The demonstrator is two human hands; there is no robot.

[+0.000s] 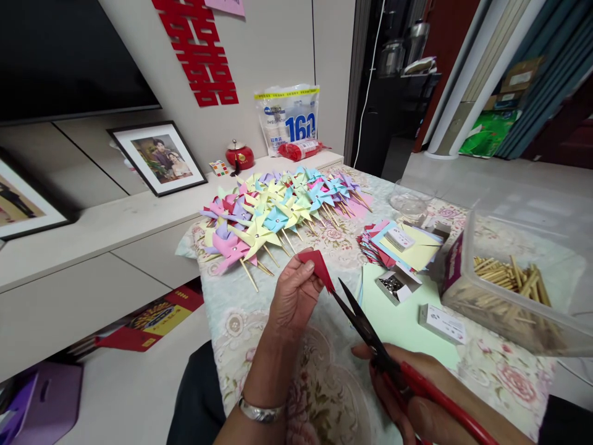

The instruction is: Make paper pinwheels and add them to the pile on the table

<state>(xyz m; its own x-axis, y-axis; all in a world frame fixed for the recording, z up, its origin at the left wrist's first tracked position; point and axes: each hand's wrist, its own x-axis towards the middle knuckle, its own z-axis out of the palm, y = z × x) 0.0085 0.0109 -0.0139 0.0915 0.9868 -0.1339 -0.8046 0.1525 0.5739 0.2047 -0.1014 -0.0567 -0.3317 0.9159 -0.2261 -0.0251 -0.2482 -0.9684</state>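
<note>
My left hand (296,287) pinches a small folded piece of red paper (319,264) above the table. A pair of scissors (370,334) with dark blades and red handles is in my right hand (417,389). The blades stand apart, and one tip lies at the lower corner of the red paper; whether it touches I cannot tell. Beyond my left hand lies a heap of pastel paper pinwheels (278,216) on wooden sticks. Right of the blades are a light green sheet (407,327) and an open small box of metal fasteners (393,286).
A clear plastic bin (500,312) of wooden sticks stands at the right. Near it are a stack of coloured paper squares (424,244) and a small white box (442,324). Behind the table runs a low cabinet (92,225) with a framed photo (157,157) and a red jar (241,157).
</note>
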